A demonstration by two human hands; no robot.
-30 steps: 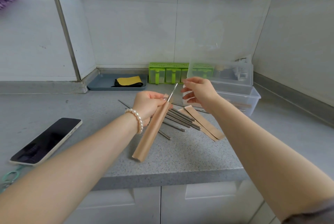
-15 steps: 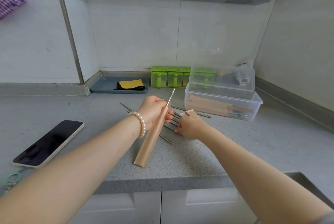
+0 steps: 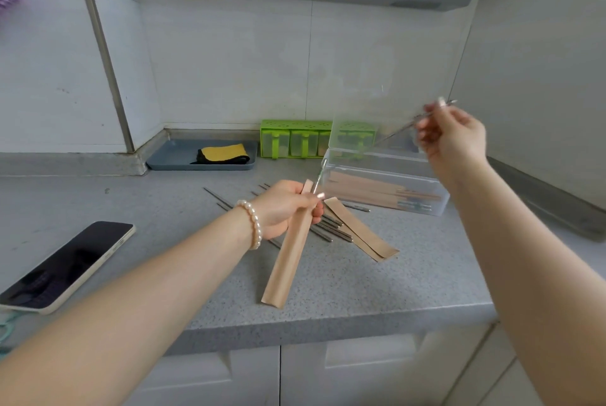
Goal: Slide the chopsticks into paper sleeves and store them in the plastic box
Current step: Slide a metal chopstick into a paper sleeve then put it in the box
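Observation:
My left hand (image 3: 286,209) grips a brown paper sleeve (image 3: 288,258) near its top, with one metal chopstick (image 3: 319,176) sticking out of it; the sleeve's lower end hangs just above the counter. My right hand (image 3: 451,133) is raised at the right and pinches a second metal chopstick (image 3: 398,128), blurred, slanting down to the left. Several loose chopsticks (image 3: 328,228) and two empty sleeves (image 3: 360,230) lie on the counter behind my left hand. The clear plastic box (image 3: 387,159) stands open behind them, with sleeved chopsticks inside.
A phone (image 3: 65,266) lies at the left of the grey counter (image 3: 377,291). A blue tray (image 3: 170,161) with a yellow and black cloth and a green condiment rack (image 3: 292,138) stand against the back wall. The counter's front edge runs just below the sleeve.
My right hand has picked one chopstick off the pile and lifted it up and to the right. My left hand holds the sleeve as before.

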